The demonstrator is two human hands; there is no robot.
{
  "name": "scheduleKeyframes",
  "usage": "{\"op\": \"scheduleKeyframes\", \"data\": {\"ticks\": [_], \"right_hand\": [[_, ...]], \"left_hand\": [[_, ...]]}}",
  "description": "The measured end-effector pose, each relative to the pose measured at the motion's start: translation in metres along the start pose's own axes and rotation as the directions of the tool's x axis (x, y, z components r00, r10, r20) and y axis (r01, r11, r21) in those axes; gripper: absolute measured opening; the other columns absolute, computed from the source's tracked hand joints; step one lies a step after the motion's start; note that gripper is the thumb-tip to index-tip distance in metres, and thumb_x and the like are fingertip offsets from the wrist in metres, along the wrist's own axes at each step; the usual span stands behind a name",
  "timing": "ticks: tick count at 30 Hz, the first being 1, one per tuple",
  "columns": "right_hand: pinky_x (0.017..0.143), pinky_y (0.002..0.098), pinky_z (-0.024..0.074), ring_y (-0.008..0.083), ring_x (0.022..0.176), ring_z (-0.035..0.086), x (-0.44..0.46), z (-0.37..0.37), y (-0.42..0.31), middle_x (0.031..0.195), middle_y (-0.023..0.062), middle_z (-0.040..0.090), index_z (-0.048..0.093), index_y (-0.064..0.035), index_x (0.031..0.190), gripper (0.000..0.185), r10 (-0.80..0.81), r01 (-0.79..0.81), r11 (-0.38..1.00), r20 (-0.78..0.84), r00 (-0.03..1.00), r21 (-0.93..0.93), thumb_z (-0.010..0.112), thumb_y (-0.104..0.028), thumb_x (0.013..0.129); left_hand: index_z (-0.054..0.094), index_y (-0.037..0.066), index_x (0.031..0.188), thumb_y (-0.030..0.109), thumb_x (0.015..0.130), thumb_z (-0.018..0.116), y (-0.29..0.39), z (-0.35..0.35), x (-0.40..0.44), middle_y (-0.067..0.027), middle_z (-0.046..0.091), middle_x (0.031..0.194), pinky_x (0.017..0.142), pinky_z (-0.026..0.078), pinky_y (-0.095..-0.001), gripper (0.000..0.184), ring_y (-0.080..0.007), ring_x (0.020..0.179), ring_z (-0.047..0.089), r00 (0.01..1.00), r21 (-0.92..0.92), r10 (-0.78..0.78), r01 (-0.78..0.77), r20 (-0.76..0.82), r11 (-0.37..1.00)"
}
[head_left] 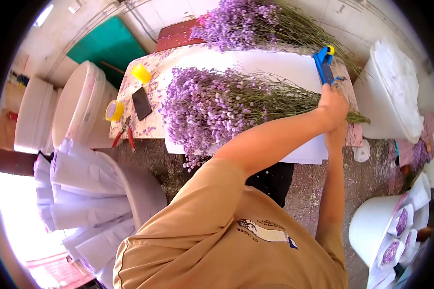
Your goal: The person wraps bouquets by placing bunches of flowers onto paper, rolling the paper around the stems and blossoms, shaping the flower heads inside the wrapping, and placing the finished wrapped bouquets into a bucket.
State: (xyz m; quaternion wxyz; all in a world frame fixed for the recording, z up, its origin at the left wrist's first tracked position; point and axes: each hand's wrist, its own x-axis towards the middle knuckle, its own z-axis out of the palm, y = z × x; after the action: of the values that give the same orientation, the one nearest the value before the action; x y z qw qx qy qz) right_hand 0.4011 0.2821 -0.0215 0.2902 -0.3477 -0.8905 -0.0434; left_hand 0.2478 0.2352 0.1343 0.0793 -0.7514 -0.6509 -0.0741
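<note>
"Two hands (pixel 333 103), where exactly?"

"Together at the stems of the purple flowers (pixel 202 113), near the cut ends, fingers curled. One mostly hides the other, so I can't tell how tightly each closes or what each grips. The blooms lie off to my left, on white paper (pixel 304 155)."

"The blue tape dispenser (pixel 324 66)?"

"Right by my fingers."

"And the worktop (pixel 150 129)?"

"Petal-strewn, with a phone (pixel 142 103), cutters (pixel 131 138) and another bunch (pixel 241 24) along the far edge."

"Around you?"

"Tubs (pixel 152 185) either side, littered floor (pixel 307 190) below."
</note>
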Motion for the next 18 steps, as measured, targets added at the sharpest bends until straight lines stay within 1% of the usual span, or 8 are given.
{"op": "scheduleKeyframes", "data": {"ticks": [2, 5, 7, 8, 9, 11, 16, 18], "right_hand": [[0.105, 0.0516, 0.0402, 0.0435, 0.125, 0.053, -0.003, -0.001, -0.004, 0.138, 0.023, 0.06, 0.065, -0.0057, 0.13, 0.04, 0.25, -0.244, 0.967, 0.093, 0.964, -0.072, 0.054, -0.032, 0.102], [0.101, 0.05, 0.0444, 0.0401, 0.127, 0.053, 0.005, 0.003, -0.011, 0.137, 0.0179, 0.061, 0.061, -0.0059, 0.135, 0.043, 0.279, -0.278, 0.959, 0.023, 0.96, -0.052, 0.062, -0.025, 0.096], [0.106, 0.0491, 0.0429, 0.0381, 0.131, 0.053, 0.018, -0.008, -0.037, 0.141, 0.0171, 0.06, 0.064, -0.0042, 0.132, 0.042, 0.441, -0.407, 0.872, -0.075, 0.895, 0.272, 0.065, -0.022, 0.094], [0.107, 0.0491, 0.0418, 0.0375, 0.129, 0.054, 0.014, -0.024, -0.017, 0.14, 0.0166, 0.061, 0.064, -0.0032, 0.132, 0.043, 0.251, -0.233, 0.932, -0.031, 0.967, 0.279, 0.066, -0.021, 0.093], [0.109, 0.0489, 0.0405, 0.0376, 0.128, 0.054, 0.009, -0.006, -0.004, 0.139, 0.0165, 0.061, 0.063, -0.0019, 0.132, 0.044, 0.282, -0.227, 0.935, -0.183, 0.942, 0.271, 0.067, -0.02, 0.092], [0.11, 0.0496, 0.0389, 0.0394, 0.128, 0.053, 0.008, 0.009, 0.011, 0.138, 0.0172, 0.059, 0.062, -0.0002, 0.132, 0.046, 0.245, -0.233, 0.969, -0.428, 0.87, 0.083, 0.068, -0.02, 0.091], [0.114, 0.054, 0.0333, 0.0376, 0.137, 0.047, 0.029, -0.038, -0.026, 0.147, 0.017, 0.054, 0.059, -0.0091, 0.141, 0.05, 0.342, -0.445, 0.845, -0.341, 0.876, -0.297, 0.064, -0.03, 0.096], [0.115, 0.056, 0.0315, 0.0374, 0.139, 0.046, 0.025, -0.02, -0.007, 0.149, 0.0167, 0.053, 0.059, -0.0119, 0.142, 0.05, 0.407, -0.47, 0.872, -0.331, 0.851, -0.136, 0.063, -0.032, 0.096]], "left_hand": [[0.079, 0.01, 0.111, 0.029, 0.093, 0.066, -0.003, 0.008, 0.019, -0.0086, 0.076, 0.116, 0.088, 0.055, -0.0403, 0.03, -0.0256, 0.111, 0.071, 0.963, -0.281, 0.025, 0.053, 0.267, 0.958], [0.08, 0.012, 0.109, 0.027, 0.093, 0.066, -0.002, 0.0, 0.017, -0.0089, 0.078, 0.115, 0.081, 0.059, -0.0392, 0.026, -0.0257, 0.107, 0.075, 0.972, -0.186, 0.1, -0.06, 0.213, 0.981], [0.08, 0.012, 0.109, 0.024, 0.092, 0.067, 0.007, -0.019, 0.013, -0.0091, 0.078, 0.112, 0.081, 0.06, -0.0414, 0.025, -0.026, 0.106, 0.075, 0.976, -0.16, 0.051, -0.017, 0.211, 0.987], [0.08, 0.011, 0.107, 0.024, 0.092, 0.066, 0.01, -0.025, 0.012, -0.0098, 0.079, 0.108, 0.078, 0.061, -0.0414, 0.024, -0.027, 0.101, 0.077, 0.98, -0.189, 0.083, -0.048, 0.182, 0.981], [0.081, 0.011, 0.102, 0.024, 0.092, 0.066, 0.008, -0.046, 0.004, -0.0104, 0.08, 0.103, 0.077, 0.062, -0.0411, 0.023, -0.0276, 0.097, 0.078, 0.969, -0.17, 0.148, -0.115, 0.195, 0.979], [0.08, 0.011, 0.097, 0.02, 0.093, 0.063, 0.008, -0.048, 0.008, -0.0112, 0.08, 0.099, 0.078, 0.062, -0.041, 0.02, -0.0271, 0.093, 0.078, 0.977, -0.18, 0.144, -0.115, 0.156, 0.977], [0.077, 0.004, 0.094, 0.019, 0.092, 0.064, 0.008, -0.049, 0.003, -0.0174, 0.077, 0.093, 0.074, 0.062, -0.0453, 0.02, -0.0351, 0.088, 0.077, 0.985, -0.211, 0.147, -0.124, 0.095, 0.97], [0.077, 0.002, 0.093, 0.02, 0.092, 0.063, 0.004, -0.039, 0.003, -0.019, 0.077, 0.093, 0.075, 0.062, -0.0471, 0.022, -0.036, 0.088, 0.077, 0.976, -0.185, 0.15, -0.121, 0.156, 0.975]]}}
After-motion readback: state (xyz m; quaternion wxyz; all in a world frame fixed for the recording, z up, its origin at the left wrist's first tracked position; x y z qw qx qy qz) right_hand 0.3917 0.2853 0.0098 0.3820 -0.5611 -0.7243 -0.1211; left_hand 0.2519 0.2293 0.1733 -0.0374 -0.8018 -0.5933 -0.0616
